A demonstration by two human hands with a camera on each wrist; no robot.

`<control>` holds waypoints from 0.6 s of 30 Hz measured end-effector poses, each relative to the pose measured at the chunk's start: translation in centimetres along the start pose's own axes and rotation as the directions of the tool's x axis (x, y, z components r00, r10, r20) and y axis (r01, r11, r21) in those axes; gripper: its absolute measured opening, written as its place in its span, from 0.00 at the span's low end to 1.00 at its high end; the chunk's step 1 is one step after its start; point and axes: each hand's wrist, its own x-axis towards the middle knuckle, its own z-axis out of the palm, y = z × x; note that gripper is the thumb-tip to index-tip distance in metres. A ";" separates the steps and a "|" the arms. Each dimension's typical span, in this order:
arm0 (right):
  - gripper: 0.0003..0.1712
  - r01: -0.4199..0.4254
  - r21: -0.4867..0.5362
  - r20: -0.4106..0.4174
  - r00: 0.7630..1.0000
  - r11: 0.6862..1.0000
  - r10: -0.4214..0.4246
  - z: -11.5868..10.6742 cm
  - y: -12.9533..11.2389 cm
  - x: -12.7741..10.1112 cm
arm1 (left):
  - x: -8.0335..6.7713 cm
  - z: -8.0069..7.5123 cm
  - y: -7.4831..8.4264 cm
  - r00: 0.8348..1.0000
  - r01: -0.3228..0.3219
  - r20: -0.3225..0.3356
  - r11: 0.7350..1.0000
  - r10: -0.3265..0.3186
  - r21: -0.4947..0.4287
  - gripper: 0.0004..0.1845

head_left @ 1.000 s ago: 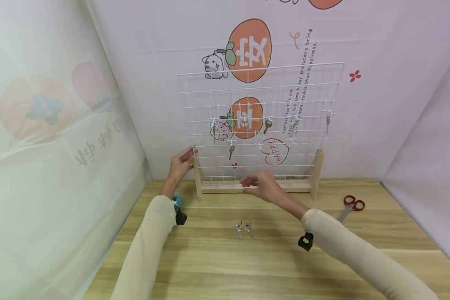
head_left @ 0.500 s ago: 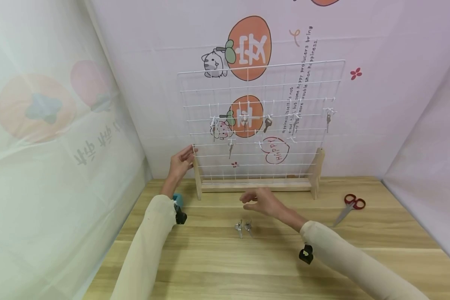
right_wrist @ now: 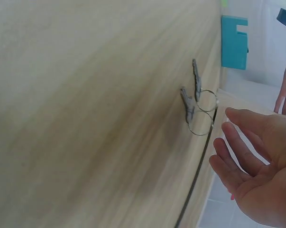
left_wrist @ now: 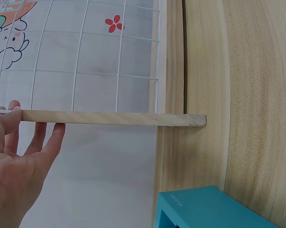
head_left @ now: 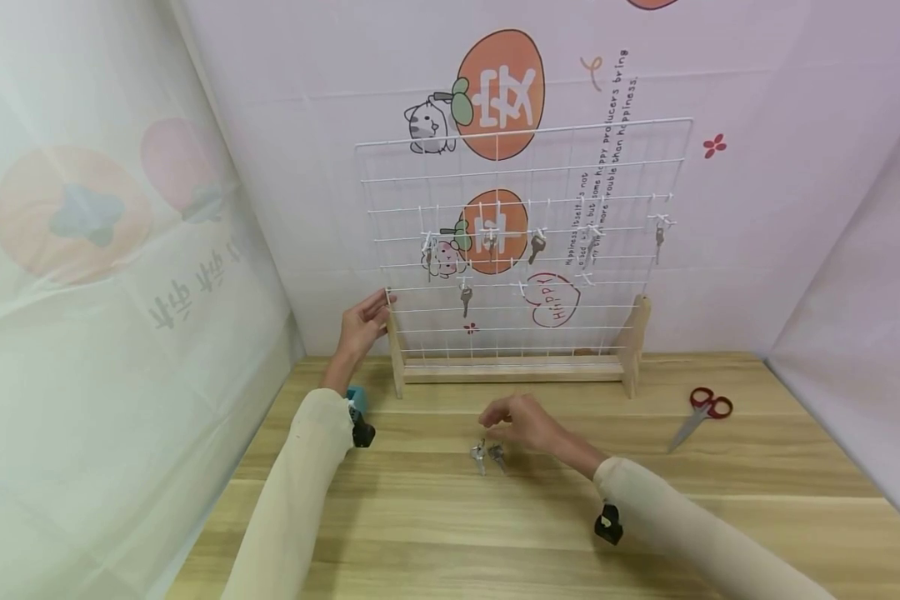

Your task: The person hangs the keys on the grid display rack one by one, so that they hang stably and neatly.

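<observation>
My left hand [head_left: 362,327] holds the left wooden upright [left_wrist: 100,118] of a white wire grid rack [head_left: 497,310]. In the left wrist view its thumb and fingers lie on both sides of the upright's top end. Above the table my right hand [head_left: 527,423] hovers with loosely bent fingers and holds nothing. Just below its fingertips lie two silver keys, a left key [head_left: 479,463] and a right key [head_left: 497,456]. A thin ring [right_wrist: 201,124] is on one key and a second ring [right_wrist: 208,100] on the other; the hand looks apart from them.
Several keys hang from white hooks on the rack, among them a dark key [head_left: 537,247] and a lower key [head_left: 466,301]. Red-handled scissors [head_left: 701,417] lie at the right. A teal box-like object [left_wrist: 214,209] stands by the left upright. A printed cloth [head_left: 330,208] backs the table.
My right hand has come down from in front of the rack's base toward the two keys on the table. The left hand stays on the upright.
</observation>
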 end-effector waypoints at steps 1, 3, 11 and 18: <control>0.09 -0.010 0.009 0.005 1.000 1.000 0.010 0.2 0.0 -0.1 | 0.0 0.0 0.0 1.000 0.001 -0.002 1.000 -0.001 0.002 0.26; 0.09 -0.036 0.032 0.023 0.999 0.999 0.035 0.5 0.1 -0.2 | 0.0 0.0 0.0 1.000 0.000 -0.004 1.000 0.000 0.010 0.25; 0.08 -0.100 0.019 0.063 0.993 0.995 0.099 1.7 0.5 -0.5 | 0.0 0.0 -0.1 1.000 -0.011 0.000 1.000 0.011 0.004 0.25; 0.03 -0.089 -0.020 0.027 0.996 0.996 0.090 2.1 0.4 -0.4 | -0.1 0.0 -0.1 1.000 -0.010 0.001 1.000 0.010 0.004 0.26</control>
